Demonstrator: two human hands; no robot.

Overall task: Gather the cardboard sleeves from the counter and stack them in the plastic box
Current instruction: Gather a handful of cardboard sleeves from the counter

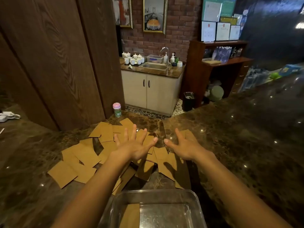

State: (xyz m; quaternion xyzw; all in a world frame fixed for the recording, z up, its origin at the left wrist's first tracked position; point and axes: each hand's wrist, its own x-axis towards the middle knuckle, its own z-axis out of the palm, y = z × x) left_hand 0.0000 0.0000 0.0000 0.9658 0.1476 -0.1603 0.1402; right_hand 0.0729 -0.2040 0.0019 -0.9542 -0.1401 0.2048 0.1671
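Note:
Several flat brown cardboard sleeves (82, 155) lie scattered and overlapping across the dark marble counter (246, 137). A clear plastic box (194, 199) stands at the near edge of the counter; one sleeve (130, 216) lies flat in its left part. My left hand (134, 143) hovers over the middle of the pile, fingers spread, holding nothing. My right hand (184, 145) hovers beside it over the pile's right edge, fingers also apart and empty. Both forearms reach out past the box.
A small green canister with a pink lid (117, 109) stands at the counter's far edge beside a dark wooden panel (57, 63). A white item (6, 116) lies at far left. Beyond the counter are a sink cabinet (151, 89) and a black bin (188, 101).

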